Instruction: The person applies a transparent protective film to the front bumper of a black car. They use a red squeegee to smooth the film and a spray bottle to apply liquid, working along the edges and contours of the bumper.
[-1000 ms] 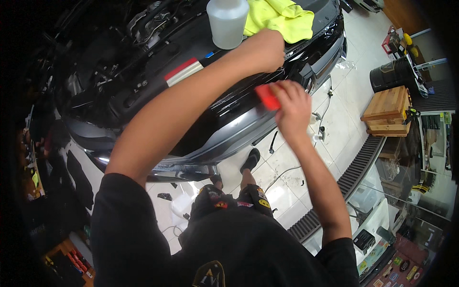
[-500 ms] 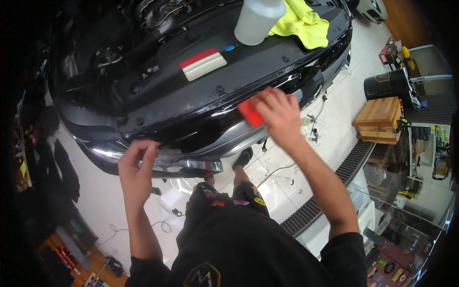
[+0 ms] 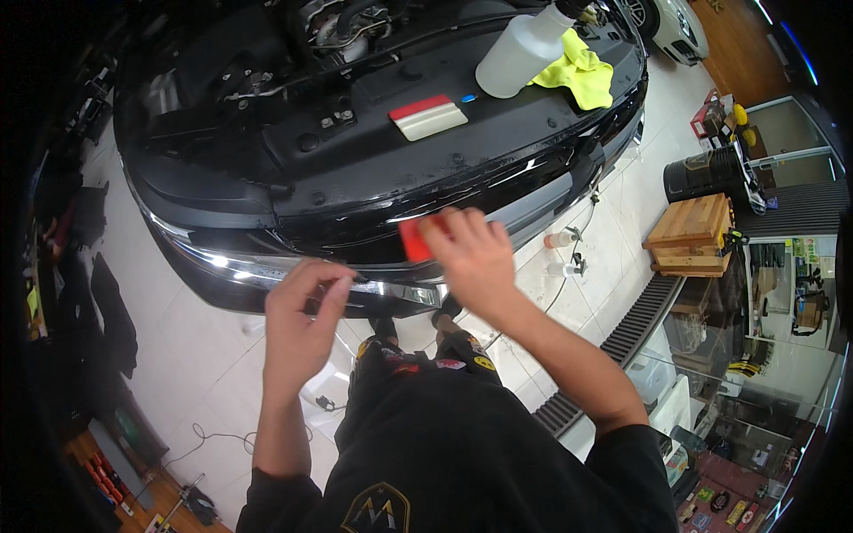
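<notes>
My right hand [image 3: 475, 266] is closed around a red squeegee [image 3: 414, 241], a flat card held in front of the car's black front end [image 3: 346, 238]. To its left, my left hand [image 3: 306, 311] is pinched, thumb against forefinger, beside the bright headlight and trim strip [image 3: 253, 272]. Whatever lies between those fingertips is too small to make out. A second squeegee, cream with a red edge [image 3: 430, 119], rests on the black cover [image 3: 355, 169] under the open hood. Wet streaks and drops show along the edge of that cover.
Beyond the squeegee stand a white spray bottle [image 3: 520, 58] and a yellow-green cloth [image 3: 582, 78], with a small blue piece [image 3: 469, 99] nearby. Two small spray bottles [image 3: 562, 240] stand on the tiled floor to the right, near a wooden box [image 3: 689, 226]. A cable crosses the floor.
My right hand has moved left and slightly down with the red squeegee, closer to my left hand. My left hand has shifted right. The whole view has shifted, showing more of the engine bay.
</notes>
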`<action>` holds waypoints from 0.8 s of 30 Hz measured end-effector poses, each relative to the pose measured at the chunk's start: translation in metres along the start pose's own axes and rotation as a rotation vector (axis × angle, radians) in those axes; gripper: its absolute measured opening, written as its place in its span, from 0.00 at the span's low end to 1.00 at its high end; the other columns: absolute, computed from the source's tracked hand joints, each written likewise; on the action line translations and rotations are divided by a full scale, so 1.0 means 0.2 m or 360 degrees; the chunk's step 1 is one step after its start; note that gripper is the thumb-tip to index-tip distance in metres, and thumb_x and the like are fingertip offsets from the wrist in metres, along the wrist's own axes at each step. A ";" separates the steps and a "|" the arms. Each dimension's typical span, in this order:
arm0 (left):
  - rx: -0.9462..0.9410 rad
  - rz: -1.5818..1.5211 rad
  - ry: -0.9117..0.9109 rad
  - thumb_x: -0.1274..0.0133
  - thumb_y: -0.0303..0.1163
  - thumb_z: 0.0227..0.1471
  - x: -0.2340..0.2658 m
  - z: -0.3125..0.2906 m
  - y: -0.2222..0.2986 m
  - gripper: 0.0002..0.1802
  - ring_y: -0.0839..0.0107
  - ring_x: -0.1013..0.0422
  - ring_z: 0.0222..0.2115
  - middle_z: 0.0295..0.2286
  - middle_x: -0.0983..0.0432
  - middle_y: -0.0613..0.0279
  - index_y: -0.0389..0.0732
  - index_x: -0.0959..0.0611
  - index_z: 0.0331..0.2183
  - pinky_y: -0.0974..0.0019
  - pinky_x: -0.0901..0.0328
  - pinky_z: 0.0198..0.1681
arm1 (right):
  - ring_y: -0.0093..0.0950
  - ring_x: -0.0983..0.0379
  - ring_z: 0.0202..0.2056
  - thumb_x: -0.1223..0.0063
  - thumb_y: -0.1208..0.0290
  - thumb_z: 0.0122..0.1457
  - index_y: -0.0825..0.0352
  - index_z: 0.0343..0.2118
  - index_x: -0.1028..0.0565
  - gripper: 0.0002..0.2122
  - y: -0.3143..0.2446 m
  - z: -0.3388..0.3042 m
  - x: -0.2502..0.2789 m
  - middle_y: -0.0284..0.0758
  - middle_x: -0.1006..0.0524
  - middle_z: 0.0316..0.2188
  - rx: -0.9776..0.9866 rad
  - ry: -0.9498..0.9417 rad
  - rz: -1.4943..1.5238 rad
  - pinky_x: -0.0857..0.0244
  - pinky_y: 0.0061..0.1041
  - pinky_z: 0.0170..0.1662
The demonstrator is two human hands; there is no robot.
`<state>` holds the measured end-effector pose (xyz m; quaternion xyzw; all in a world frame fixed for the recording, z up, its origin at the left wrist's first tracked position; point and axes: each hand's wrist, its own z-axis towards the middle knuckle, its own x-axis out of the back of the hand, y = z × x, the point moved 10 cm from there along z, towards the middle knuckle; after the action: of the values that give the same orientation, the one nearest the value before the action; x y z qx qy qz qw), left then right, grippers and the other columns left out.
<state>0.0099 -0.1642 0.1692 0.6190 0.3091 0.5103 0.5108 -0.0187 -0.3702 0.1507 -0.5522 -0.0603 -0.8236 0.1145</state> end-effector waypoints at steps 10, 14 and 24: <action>0.0062 -0.0014 -0.0133 0.41 0.24 0.61 0.03 -0.13 -0.11 0.07 0.70 0.22 0.34 0.35 0.18 0.59 0.35 0.14 0.41 0.67 0.29 0.40 | 0.32 0.26 0.47 0.41 0.77 0.50 0.55 0.42 0.21 0.16 0.57 -0.03 -0.02 0.26 0.21 0.44 -0.0036 -0.0046 -0.0312 0.37 0.38 0.45; -0.0013 0.0008 -0.0101 0.41 0.24 0.61 0.08 -0.12 -0.06 0.07 0.71 0.22 0.34 0.35 0.18 0.59 0.35 0.14 0.42 0.68 0.30 0.40 | 0.32 0.26 0.53 0.39 0.80 0.45 0.56 0.43 0.21 0.19 0.78 -0.02 -0.02 0.27 0.20 0.47 0.0011 0.0072 -0.0242 0.37 0.38 0.51; -0.0025 0.0039 -0.0093 0.41 0.23 0.60 0.11 -0.22 -0.03 0.09 0.68 0.25 0.34 0.33 0.18 0.59 0.35 0.14 0.43 0.66 0.34 0.39 | 0.35 0.26 0.50 0.39 0.77 0.46 0.59 0.45 0.20 0.19 -0.04 0.04 0.02 0.33 0.21 0.47 0.0025 0.0250 0.0004 0.38 0.37 0.45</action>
<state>-0.0244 -0.1283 0.1680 0.6333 0.2826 0.5006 0.5181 -0.0151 -0.3612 0.1577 -0.4850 -0.0569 -0.8637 0.1243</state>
